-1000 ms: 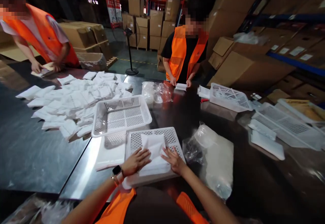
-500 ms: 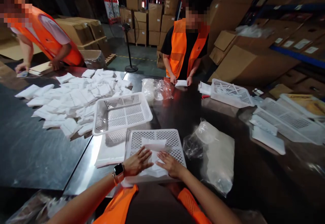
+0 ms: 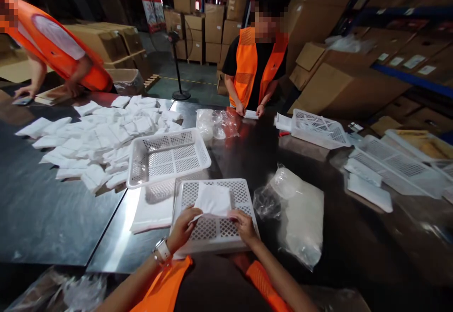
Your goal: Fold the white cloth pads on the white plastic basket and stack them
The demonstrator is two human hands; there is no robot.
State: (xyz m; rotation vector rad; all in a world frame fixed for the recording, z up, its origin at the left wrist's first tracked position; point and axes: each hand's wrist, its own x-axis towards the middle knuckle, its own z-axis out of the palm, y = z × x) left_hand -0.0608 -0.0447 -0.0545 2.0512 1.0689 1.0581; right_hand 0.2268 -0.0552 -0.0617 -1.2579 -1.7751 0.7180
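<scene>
A flat white packet (image 3: 213,199), thin and soft-looking, lies over an upturned white plastic basket (image 3: 244,194) in front of me. My left hand (image 3: 184,227) pinches the packet's near left corner between thumb and fingers. At the near right corner my right hand (image 3: 243,225) grips the same edge. Just left of the basket is a stack of flat white sheets or bags (image 3: 150,215), partly covered by a second, upright white basket (image 3: 205,161).
Many white packets (image 3: 102,137) are heaped at the left. A clear plastic bag with white contents (image 3: 306,217) lies at right. Farther right are more baskets (image 3: 320,130). Across the table a co-worker (image 3: 247,66) handles a small white packet; another person (image 3: 67,52) leans in at left.
Both hands have gone from lying flat on the packet to pinching its near corners. The left wrist has turned. The packet's raised far flap no longer shows; it is now one smooth panel.
</scene>
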